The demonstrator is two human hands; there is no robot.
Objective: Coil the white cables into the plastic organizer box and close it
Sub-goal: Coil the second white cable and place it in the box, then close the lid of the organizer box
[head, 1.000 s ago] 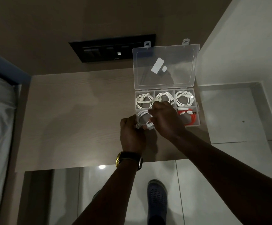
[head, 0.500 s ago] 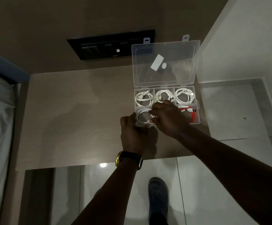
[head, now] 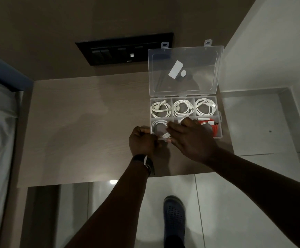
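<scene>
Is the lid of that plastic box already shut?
No, the clear lid stands open behind the organizer box, with coiled white cables showing in its compartments.

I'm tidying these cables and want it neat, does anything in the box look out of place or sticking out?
Mostly tidy. The three back compartments of the organizer box each hold a neat white coil. The odd one is the white cable in the front-left compartment: its near loop rides over the front wall, where both hands are working it. The lid stands open.
</scene>
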